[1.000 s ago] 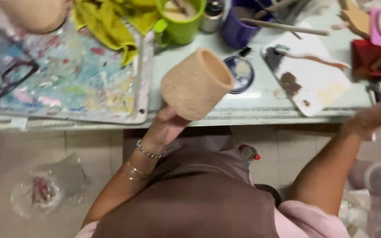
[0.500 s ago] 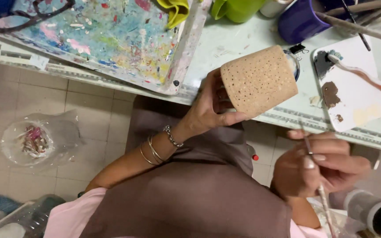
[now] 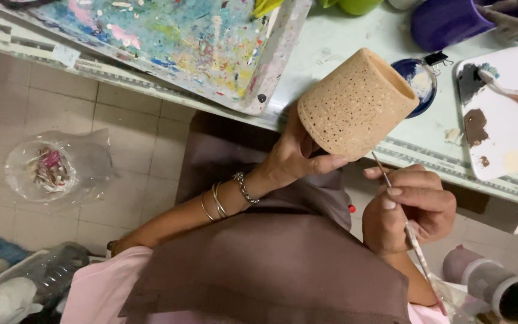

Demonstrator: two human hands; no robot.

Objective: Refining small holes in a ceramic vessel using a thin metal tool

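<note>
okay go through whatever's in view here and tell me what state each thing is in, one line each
left hand: grip closed around the cup's base.
perforated clay cup: lifted off the table, tilted, open end facing away.
right hand: grip pinched on the brush.
thin brush: held, tip pointing up near the cup.
white palette: lying flat, smeared with brown paint.
paint-splattered board: resting on the table.
purple cup: on the table.

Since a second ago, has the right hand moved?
Yes. The right hand, with a thin brush, has come in from the table edge at far right to just below the cup.
</note>
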